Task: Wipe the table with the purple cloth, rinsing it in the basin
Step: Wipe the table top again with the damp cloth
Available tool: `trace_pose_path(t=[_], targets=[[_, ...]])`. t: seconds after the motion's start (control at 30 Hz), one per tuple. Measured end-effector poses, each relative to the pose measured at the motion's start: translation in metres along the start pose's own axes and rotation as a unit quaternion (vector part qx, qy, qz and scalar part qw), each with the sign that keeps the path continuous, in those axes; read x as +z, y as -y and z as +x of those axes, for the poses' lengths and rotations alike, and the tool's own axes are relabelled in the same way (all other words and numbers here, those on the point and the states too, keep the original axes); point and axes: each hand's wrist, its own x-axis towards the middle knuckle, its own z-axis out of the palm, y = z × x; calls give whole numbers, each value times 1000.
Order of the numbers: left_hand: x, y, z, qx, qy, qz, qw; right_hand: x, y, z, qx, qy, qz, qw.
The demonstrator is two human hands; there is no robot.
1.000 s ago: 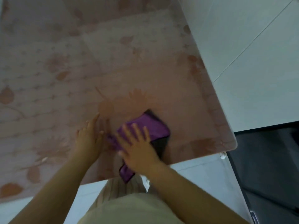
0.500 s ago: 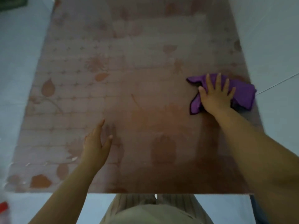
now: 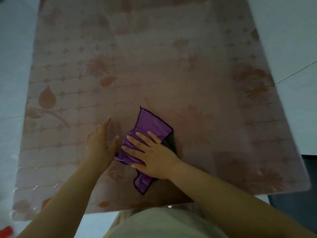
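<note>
The purple cloth (image 3: 149,127), edged in black, lies crumpled on the pink flower-patterned table (image 3: 154,66), near the middle of its front half. My right hand (image 3: 152,153) presses flat on the cloth with fingers spread, covering its middle. My left hand (image 3: 101,141) rests flat on the table just left of the cloth, its thumb close to the cloth's edge. No basin is in view.
Pale tiled floor (image 3: 13,48) surrounds the table on the left and right. A dark mat or panel (image 3: 298,203) lies on the floor at the lower right. A small red object (image 3: 6,231) shows at the bottom left corner.
My right hand has slid the cloth from the table's right edge back toward the front middle, beside my left hand. My left hand has stayed in place.
</note>
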Motion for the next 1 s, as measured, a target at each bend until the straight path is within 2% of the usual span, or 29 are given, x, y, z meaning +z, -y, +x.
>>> trace_pose_path(t=[0.07, 0.13, 0.23, 0.3, 0.37, 0.5, 0.6, 0.7, 0.77, 0.93, 1.0], targets=[[3, -7, 6, 24, 15, -14, 999, -8, -29, -19, 34, -32, -6, 999], [2, -9, 9, 36, 19, -35, 999, -20, -67, -34, 143, -84, -30, 986], [-2, -2, 8, 40, 8, -39, 998, -40, -116, -34, 347, -95, -33, 933], [-6, 5, 1, 31, -3, -37, 999, -44, -118, -13, 419, -83, -7, 904], [-8, 11, -8, 25, -7, -40, 999, -42, -93, 11, 400, -70, -7, 914], [-4, 8, -18, 28, 17, -47, 998, -16, -3, 27, 198, -25, -10, 980], [6, -5, -16, 36, 21, -44, 998, 6, 36, -2, 105, 4, -35, 994], [19, -33, -11, 65, 25, -24, 997, 8, 20, -53, 89, 0, -82, 993], [30, -59, -9, 93, 28, -25, 995, 9, -10, -98, 96, -5, -72, 993], [83, -139, -19, 136, 10, -3, 991, -9, -125, -222, 277, -54, -39, 958], [114, -177, -29, 142, 2, -8, 990, -16, -152, -244, 315, -61, -21, 947]])
